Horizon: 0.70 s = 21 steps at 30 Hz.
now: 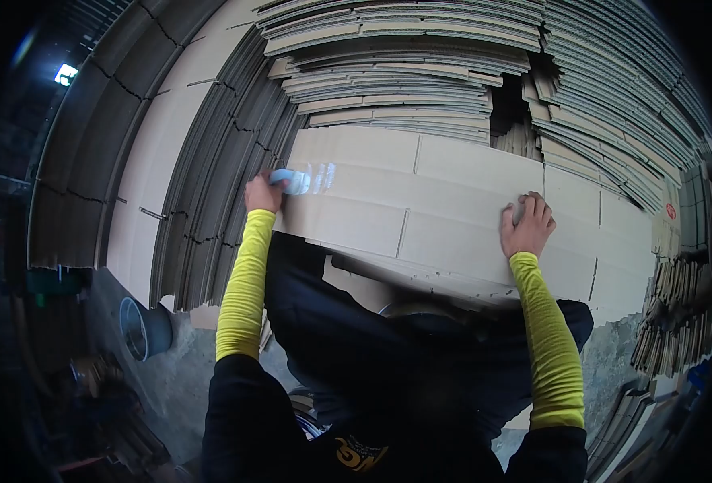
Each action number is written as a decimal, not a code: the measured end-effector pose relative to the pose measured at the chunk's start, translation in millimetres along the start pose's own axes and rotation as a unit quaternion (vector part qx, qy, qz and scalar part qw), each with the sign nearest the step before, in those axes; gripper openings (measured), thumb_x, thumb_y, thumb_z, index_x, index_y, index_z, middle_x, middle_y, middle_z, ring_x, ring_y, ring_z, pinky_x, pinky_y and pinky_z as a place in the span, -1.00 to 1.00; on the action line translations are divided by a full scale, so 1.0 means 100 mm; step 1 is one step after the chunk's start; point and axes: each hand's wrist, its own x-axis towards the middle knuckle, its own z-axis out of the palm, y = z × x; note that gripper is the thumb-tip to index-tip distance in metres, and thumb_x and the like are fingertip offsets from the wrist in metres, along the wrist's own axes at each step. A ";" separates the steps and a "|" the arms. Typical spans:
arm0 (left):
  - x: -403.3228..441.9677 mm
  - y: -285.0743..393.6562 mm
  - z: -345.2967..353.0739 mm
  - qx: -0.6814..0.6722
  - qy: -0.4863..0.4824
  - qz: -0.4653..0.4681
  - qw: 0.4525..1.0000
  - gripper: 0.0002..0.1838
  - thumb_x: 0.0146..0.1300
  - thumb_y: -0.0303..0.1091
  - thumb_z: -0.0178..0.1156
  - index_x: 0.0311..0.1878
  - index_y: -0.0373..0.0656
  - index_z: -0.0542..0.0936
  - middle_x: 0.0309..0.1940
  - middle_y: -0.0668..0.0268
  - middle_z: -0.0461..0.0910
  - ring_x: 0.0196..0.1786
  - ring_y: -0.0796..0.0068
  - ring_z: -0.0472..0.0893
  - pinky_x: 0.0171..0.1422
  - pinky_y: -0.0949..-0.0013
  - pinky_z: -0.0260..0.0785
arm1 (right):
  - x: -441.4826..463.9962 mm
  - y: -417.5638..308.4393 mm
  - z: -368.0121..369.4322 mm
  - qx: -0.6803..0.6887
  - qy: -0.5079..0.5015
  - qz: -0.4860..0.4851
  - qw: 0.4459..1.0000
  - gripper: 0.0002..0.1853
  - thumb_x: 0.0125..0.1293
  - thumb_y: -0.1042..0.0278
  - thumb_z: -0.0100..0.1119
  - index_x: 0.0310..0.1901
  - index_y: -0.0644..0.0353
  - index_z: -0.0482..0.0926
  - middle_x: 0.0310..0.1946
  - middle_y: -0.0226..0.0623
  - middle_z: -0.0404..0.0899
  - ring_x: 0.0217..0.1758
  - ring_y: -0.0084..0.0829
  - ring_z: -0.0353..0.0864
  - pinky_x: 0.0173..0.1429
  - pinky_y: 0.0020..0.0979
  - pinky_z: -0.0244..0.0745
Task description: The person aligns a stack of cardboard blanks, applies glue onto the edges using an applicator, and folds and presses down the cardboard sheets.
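Note:
A flat cardboard sheet (469, 185) with slots cut in it lies across in front of me, above my lap. At its left end, my left hand (264, 193) is closed around a pale blue object (293, 181) that rests over the sheet. Blur and glare hide what kind of object it is. Farther right, my right hand (527, 227) lies on the cardboard, its fingers bent and the thumb apart, with nothing visible in it. Yellow sleeves cover both forearms.
Stacks of flat cardboard (396, 92) stand behind the sheet, with another tall stack (621, 88) at the right. More slotted cardboard (219, 153) is piled along the left. A blue-grey bucket (145, 330) stands on the concrete floor at the lower left.

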 end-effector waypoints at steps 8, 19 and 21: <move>0.07 0.25 -0.28 -0.070 0.025 -0.016 0.997 -0.65 0.13 -0.18 0.50 -0.06 -0.12 0.73 -0.18 0.02 0.75 -0.07 -0.07 0.74 0.05 0.02 0.58 | -0.01 0.01 0.01 -0.004 0.005 -0.006 1.000 -0.66 0.29 0.10 0.16 -0.01 0.12 0.55 0.23 -0.27 0.49 0.30 -0.17 0.40 0.40 -0.04 0.15; 0.29 0.17 -0.32 0.084 0.020 -0.010 0.996 -0.61 0.11 -0.19 0.51 0.00 -0.08 0.73 -0.17 0.03 0.76 -0.06 -0.05 0.74 0.07 0.02 0.60 | 0.00 0.00 0.01 -0.006 -0.001 -0.001 1.000 -0.66 0.30 0.09 0.16 -0.01 0.12 0.55 0.23 -0.26 0.49 0.31 -0.18 0.39 0.41 -0.04 0.15; 0.27 0.31 -0.33 -0.092 0.016 0.001 0.996 -0.63 0.15 -0.18 0.49 0.03 -0.03 0.73 -0.17 0.04 0.76 -0.07 -0.05 0.75 0.08 0.03 0.60 | 0.00 0.00 0.01 -0.005 -0.001 0.000 1.000 -0.66 0.29 0.09 0.16 -0.01 0.12 0.55 0.23 -0.26 0.49 0.30 -0.18 0.39 0.41 -0.04 0.15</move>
